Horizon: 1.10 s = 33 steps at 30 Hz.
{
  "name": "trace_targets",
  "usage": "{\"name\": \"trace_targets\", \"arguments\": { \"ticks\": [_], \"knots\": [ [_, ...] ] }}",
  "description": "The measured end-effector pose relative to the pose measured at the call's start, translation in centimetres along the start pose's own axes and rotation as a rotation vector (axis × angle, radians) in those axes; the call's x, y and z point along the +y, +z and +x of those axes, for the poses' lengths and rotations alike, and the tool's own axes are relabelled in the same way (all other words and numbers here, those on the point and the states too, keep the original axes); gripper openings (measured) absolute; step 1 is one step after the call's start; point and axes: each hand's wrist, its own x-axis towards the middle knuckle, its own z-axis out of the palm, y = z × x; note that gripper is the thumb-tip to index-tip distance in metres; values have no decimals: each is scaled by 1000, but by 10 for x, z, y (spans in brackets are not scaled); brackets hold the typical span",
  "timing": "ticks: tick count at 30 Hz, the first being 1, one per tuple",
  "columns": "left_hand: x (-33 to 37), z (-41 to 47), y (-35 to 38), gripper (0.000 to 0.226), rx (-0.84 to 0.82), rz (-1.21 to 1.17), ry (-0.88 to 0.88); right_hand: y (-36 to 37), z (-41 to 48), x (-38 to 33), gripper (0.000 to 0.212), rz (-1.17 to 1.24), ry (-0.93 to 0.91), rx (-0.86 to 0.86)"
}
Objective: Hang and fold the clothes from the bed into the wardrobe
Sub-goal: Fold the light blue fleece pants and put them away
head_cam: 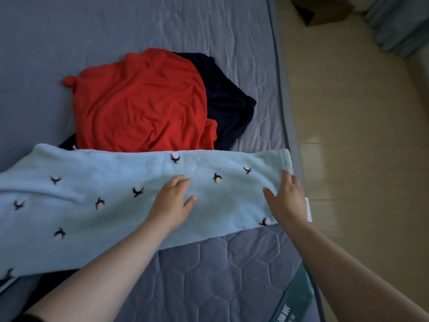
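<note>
Near mattress edge point(285, 117): left hand point(173, 201), right hand point(287, 198), fingers point(179, 180) apart, seemingly flat on fleece point(92, 217).

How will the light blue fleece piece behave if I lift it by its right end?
Probably floppy: the light blue fleece piece lies limp with soft creases on the mattress, so it should sag and trail. Its plush nap likely grips rather than slides. It looks bulky yet light; its far edge overlaps the red garment, which may drag along.
</note>
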Motion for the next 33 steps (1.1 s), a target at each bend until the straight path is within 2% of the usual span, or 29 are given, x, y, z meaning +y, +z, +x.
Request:
{"name": "trace_targets", "arguments": {
  "ticks": [4, 9, 13, 18, 20, 22, 25, 29, 31, 33],
  "knots": [
    [-20, -41, -17, 34, 156, -146, -135, 18, -41, -52, 40, 87, -122, -139],
    [-104, -97, -47, 23, 210, -204, -301, 68, -87, -133, 29, 158, -235, -232],
    [-184, -142, -74, 22, 265, -251, -440, 114, -120, -203, 29, 194, -280, -279],
    [-280, -192, -96, 41, 350, -395, -719, 177, -165, -283, 34, 202, -390, -391],
    [-306, -200, -101, 37, 386, -459, -822, 198, -175, -303, 41, 160, -435, -435],
    [-330, -206, -102, 28, 429, -505, -846, 219, -179, -321, 51, 106, -486, -463],
    [-355, -208, -95, 32, 475, -675, -892, 240, -172, -335, 69, 5, -509, -465],
    [-374, -197, -89, 73, 689, -1183, -1133, 255, -147, -349, 89, -107, -402, -495],
    [-376, -188, -91, 81, 822, -1324, -1151, 257, -136, -360, 85, -122, -373, -530],
    [-375, -178, -92, 70, 970, -1466, -1068, 260, -133, -370, 71, -108, -473, -558]
  ]
}}
